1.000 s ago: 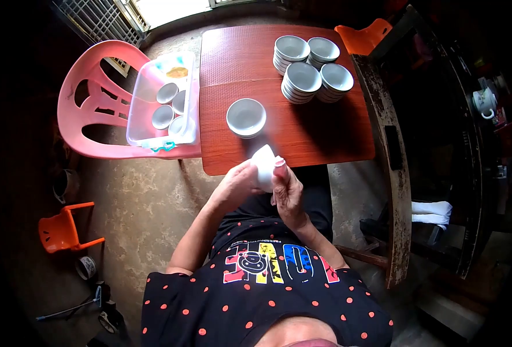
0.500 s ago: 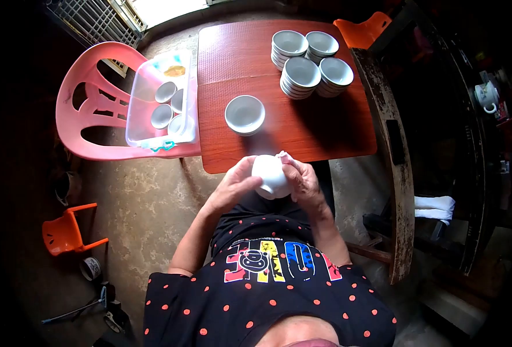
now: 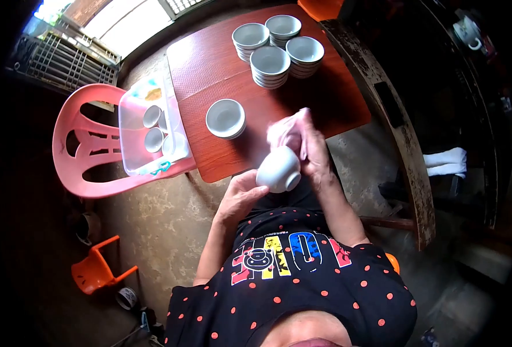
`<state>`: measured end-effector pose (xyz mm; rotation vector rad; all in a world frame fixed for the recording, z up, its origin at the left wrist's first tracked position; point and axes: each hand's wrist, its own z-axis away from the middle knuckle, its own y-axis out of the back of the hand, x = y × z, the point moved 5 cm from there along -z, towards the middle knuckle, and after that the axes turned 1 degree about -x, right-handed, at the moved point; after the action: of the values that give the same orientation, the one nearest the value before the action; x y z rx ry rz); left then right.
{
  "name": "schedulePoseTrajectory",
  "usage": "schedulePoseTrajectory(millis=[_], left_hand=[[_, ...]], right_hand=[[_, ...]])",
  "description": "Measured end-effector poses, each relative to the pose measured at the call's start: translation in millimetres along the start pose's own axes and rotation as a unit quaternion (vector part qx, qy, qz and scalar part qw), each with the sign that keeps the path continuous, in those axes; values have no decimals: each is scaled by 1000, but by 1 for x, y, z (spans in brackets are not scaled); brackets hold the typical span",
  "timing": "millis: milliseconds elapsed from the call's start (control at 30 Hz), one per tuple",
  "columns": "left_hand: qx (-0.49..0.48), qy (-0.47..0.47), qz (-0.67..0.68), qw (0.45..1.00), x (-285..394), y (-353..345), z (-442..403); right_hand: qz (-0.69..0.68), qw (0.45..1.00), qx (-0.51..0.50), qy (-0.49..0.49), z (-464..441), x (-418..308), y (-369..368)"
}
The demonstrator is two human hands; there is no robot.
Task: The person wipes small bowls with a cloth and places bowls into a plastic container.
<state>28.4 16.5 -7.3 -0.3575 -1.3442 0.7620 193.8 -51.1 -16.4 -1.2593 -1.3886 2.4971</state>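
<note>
A white bowl (image 3: 277, 171) is tilted in front of my body, just off the table's near edge, its foot facing down and to the right. My left hand (image 3: 240, 195) grips it from the left side. In my right hand (image 3: 315, 151) is a pale pink cloth (image 3: 288, 130), bunched up beside the bowl's upper rim. Closest to them on the table, a small stack of white bowls (image 3: 226, 118) stands upright near the left edge.
Several stacks of white bowls (image 3: 269, 62) stand at the far right of the red-brown table (image 3: 210, 69). On a pink chair (image 3: 77, 168) sits a clear plastic box (image 3: 130, 130) holding several bowls. A worn wooden bench (image 3: 403, 144) runs along the right.
My right hand has moved up and away from the bowl, with the cloth now spread wider. The bowl has been tipped in my left hand. My view has turned and shifted.
</note>
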Motion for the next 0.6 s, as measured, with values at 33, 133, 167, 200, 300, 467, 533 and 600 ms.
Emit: schedulePoseTrajectory(millis=[33, 133, 167, 200, 300, 467, 533, 600], left_hand=[[13, -14, 21, 1000, -1, 0, -1], [41, -75, 68, 994, 4, 4, -8], [41, -82, 65, 994, 6, 1, -11], [41, -90, 63, 993, 8, -2, -13], [72, 29, 216, 973, -17, 14, -6], [-35, 1, -221, 975, -9, -2, 0], [-30, -13, -201, 979, 1, -24, 0], [3, -18, -215, 976, 0, -20, 0]], right_hand=[[68, 992, 40, 96, 1, -11, 15], [395, 883, 38, 249, 55, -61, -6], [364, 899, -55, 237, 66, -54, -15], [515, 793, -116, 305, 75, -47, -41], [711, 559, -197, 379, 96, -4, -76], [545, 656, -338, 398, 42, -3, -45], [433, 773, -375, 273, 22, 4, -34], [411, 888, -208, 18, 36, -4, -40]])
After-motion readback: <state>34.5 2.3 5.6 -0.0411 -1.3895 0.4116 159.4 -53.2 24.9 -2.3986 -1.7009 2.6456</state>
